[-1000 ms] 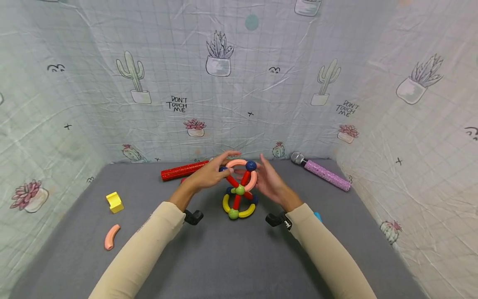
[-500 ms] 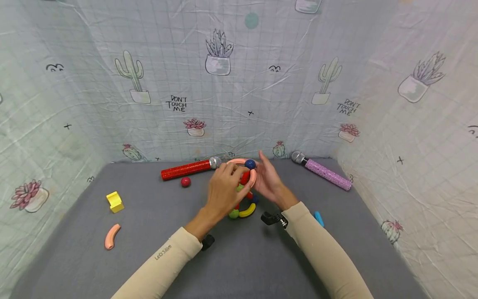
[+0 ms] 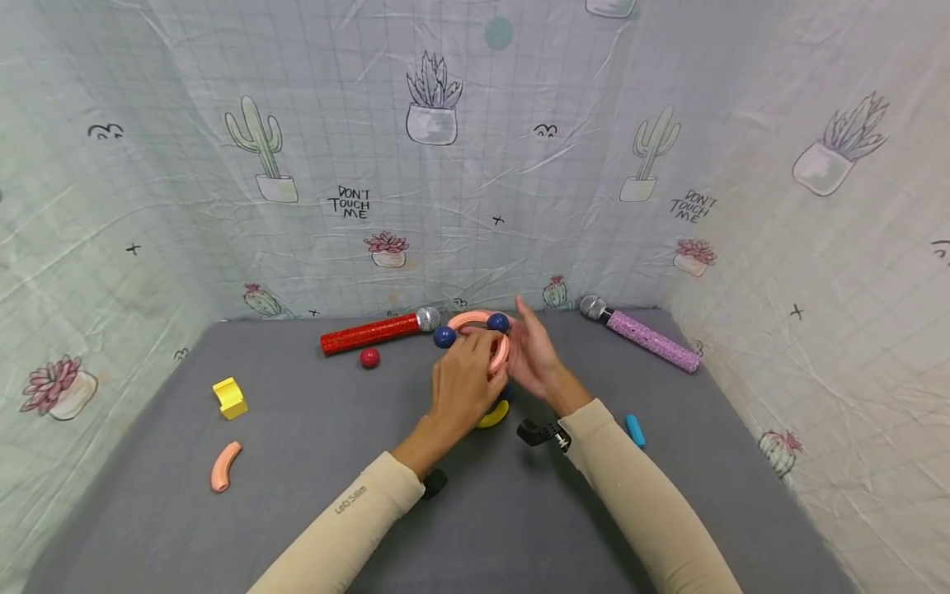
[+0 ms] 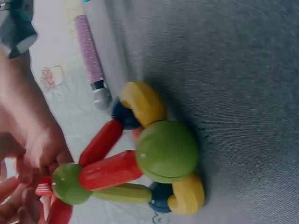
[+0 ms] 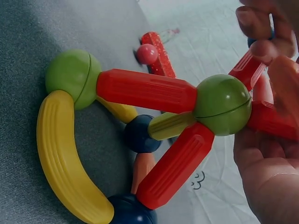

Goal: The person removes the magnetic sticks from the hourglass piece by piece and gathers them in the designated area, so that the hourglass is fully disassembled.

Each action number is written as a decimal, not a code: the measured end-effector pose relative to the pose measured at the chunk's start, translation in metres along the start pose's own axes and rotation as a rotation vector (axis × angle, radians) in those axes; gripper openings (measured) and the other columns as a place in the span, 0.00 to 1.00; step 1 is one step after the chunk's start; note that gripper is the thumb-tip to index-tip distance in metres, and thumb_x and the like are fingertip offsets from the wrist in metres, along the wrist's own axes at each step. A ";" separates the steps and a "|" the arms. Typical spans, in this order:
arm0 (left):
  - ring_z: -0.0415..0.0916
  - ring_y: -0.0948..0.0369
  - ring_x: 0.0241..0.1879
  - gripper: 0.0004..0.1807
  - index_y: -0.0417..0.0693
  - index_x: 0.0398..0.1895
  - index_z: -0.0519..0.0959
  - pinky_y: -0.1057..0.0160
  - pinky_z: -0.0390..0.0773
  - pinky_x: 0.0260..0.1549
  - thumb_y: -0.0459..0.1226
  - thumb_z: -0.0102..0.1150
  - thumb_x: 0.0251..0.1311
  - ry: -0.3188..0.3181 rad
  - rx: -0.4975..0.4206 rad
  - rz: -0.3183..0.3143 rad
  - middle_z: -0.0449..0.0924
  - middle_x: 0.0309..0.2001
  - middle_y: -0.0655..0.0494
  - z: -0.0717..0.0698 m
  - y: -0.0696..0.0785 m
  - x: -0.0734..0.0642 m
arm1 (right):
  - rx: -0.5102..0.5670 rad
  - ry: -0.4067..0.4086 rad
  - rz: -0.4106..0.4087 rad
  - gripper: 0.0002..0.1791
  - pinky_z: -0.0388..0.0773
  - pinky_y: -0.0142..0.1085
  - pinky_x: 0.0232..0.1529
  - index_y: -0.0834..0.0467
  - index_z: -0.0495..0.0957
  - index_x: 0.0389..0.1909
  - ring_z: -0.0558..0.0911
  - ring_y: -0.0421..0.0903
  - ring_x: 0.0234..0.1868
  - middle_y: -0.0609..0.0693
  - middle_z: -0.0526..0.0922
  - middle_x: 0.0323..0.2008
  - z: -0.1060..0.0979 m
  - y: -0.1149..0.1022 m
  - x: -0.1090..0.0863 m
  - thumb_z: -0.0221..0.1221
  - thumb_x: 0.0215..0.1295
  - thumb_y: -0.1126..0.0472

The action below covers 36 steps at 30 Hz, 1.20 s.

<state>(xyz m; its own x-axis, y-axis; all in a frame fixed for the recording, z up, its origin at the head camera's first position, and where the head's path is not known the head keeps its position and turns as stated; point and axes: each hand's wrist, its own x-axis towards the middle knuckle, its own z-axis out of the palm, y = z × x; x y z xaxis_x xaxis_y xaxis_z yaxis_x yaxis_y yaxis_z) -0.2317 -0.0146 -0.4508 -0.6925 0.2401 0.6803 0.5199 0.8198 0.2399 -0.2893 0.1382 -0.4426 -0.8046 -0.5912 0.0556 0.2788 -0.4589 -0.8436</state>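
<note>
A ball-and-rod toy structure stands on the grey cloth between the hands. Its base ring has yellow curved rods [image 5: 65, 158], with a green ball [image 5: 74, 77] and dark blue balls [image 5: 140, 134]. Straight red rods [image 5: 147, 89] rise to a middle green ball [image 5: 222, 105]. Pink curved rods and blue balls [image 3: 444, 337] form the top. My left hand [image 3: 462, 379] reaches over the front, fingers and thumb pinching the pink curved rod [image 3: 501, 353] at the right. My right hand [image 3: 533, 356] is behind the right side, palm turned inward, fingers extended beside the upper part.
A red microphone [image 3: 371, 333] and a red ball [image 3: 369, 357] lie at the back left. A purple microphone [image 3: 653, 340] is at the back right. On the left are a yellow block [image 3: 230, 399] and a loose pink curved rod [image 3: 225, 467]; a blue rod [image 3: 634, 431] lies right.
My left hand has let go near the left blue ball and swung rightward across the structure's front to the right pink rod. My right hand has stayed nearly in place.
</note>
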 end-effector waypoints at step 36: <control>0.79 0.64 0.27 0.19 0.46 0.52 0.87 0.64 0.72 0.24 0.38 0.78 0.58 -0.260 0.077 -0.446 0.90 0.37 0.54 -0.146 -0.153 -0.147 | -0.042 0.135 0.049 0.41 0.81 0.42 0.65 0.57 0.59 0.82 0.88 0.49 0.61 0.54 0.86 0.63 0.001 0.001 0.002 0.35 0.84 0.32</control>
<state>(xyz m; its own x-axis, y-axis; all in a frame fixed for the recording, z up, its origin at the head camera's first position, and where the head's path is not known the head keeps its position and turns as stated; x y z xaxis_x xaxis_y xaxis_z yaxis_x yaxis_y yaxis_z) -0.1366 -0.2514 -0.4861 -0.9446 -0.0285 0.3271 0.1143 0.9053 0.4091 -0.2900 0.1363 -0.4425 -0.8547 -0.5161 -0.0566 0.2999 -0.4018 -0.8652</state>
